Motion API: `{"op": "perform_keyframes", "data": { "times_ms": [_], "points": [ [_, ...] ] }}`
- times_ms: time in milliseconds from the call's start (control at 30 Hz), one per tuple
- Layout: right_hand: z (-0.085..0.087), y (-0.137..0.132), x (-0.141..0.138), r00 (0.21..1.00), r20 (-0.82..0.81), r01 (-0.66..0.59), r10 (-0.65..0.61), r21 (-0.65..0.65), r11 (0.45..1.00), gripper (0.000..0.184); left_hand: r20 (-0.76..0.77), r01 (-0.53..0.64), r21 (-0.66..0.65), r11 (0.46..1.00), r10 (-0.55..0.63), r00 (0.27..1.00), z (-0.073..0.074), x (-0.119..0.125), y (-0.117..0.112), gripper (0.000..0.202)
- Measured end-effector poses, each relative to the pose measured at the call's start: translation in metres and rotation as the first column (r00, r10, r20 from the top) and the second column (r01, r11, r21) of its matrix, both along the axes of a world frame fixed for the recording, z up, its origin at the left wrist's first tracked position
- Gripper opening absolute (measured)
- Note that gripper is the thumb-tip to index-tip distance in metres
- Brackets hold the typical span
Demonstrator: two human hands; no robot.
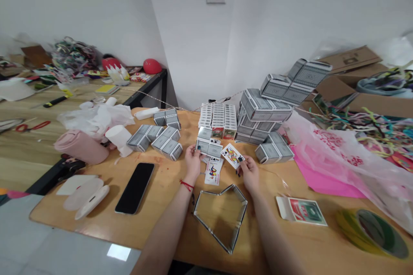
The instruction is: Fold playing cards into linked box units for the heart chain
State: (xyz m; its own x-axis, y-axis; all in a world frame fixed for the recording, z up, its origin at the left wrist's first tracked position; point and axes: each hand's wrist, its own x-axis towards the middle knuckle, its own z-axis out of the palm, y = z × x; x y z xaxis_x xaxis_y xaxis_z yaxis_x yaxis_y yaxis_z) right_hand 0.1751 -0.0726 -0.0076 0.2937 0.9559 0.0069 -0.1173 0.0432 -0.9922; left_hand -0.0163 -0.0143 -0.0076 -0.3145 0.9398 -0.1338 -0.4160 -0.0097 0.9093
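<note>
My left hand (192, 160) is closed at the left end of a small block folded from grey-backed playing cards (206, 148). Between the fingers of my right hand (249, 172) is a single face-up playing card (232, 154), a queen, tilted and close to the block's right end. Below the block lies a joker card (212, 173), partly over other loose cards. Nearer to me, between my forearms, stands a heart-shaped frame of folded cards (211, 233). Behind the block are stacked card packs (218, 116).
Taller card blocks (264, 109) are piled at the back right, with smaller blocks (167, 142) at the left. A phone (134, 188), an opened card box (306, 211), a tape roll (350, 230) and pink sheeting (322, 176) lie around. A second table (22, 150) adjoins at left.
</note>
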Motion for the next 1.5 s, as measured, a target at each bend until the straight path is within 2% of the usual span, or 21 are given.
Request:
{"op": "perform_keyframes", "data": {
  "times_ms": [67,200,367,533,667,933,1100,1267,1500],
  "points": [
    [0.0009,-0.0003,-0.0007,1.000,0.008,-0.009,0.009,0.006,1.000,0.029,-0.005,0.001,0.004,1.000,-0.001,1.000,0.0004,0.0003,-0.0001,0.024],
    [0.0021,-0.0007,-0.0009,0.998,-0.008,0.058,-0.058,0.015,0.998,0.027,-0.005,-0.012,0.014,1.000,0.012,1.000,0.0011,0.0003,-0.0004,0.024],
    [0.0019,-0.0006,-0.0020,0.999,0.040,0.018,-0.019,0.011,1.000,0.028,-0.016,0.004,0.011,1.000,-0.003,1.000,0.0011,0.0007,-0.0007,0.024],
    [0.0046,-0.0011,-0.0022,0.996,0.025,0.081,-0.081,0.013,0.997,0.027,-0.025,-0.008,0.004,1.000,0.008,1.000,0.0002,0.0010,-0.0006,0.025],
    [0.0064,-0.0017,-0.0033,0.998,0.029,0.063,-0.063,0.020,0.998,0.026,-0.011,-0.007,0.006,1.000,0.007,1.000,0.0001,0.0005,-0.0006,0.025],
    [0.0014,0.0002,-0.0021,0.995,0.022,0.101,-0.101,0.018,0.995,0.028,0.001,0.004,0.021,1.000,-0.004,1.000,0.0003,0.0012,-0.0016,0.025],
    [0.0003,0.0007,-0.0020,0.996,0.036,0.079,-0.080,0.026,0.997,0.029,-0.029,-0.003,0.017,1.000,0.003,1.000,0.0005,0.0022,-0.0019,0.023],
    [0.0026,-0.0002,-0.0018,0.987,0.054,0.154,-0.154,0.001,0.988,0.031,-0.031,-0.009,0.016,1.000,0.009,0.999,0.0011,0.0021,-0.0015,0.024],
    [0.0033,0.0000,-0.0027,0.997,0.038,0.065,-0.066,0.004,0.998,0.030,-0.043,-0.018,0.024,1.000,0.019,0.999,0.0000,0.0024,-0.0013,0.022]
  ]
}}
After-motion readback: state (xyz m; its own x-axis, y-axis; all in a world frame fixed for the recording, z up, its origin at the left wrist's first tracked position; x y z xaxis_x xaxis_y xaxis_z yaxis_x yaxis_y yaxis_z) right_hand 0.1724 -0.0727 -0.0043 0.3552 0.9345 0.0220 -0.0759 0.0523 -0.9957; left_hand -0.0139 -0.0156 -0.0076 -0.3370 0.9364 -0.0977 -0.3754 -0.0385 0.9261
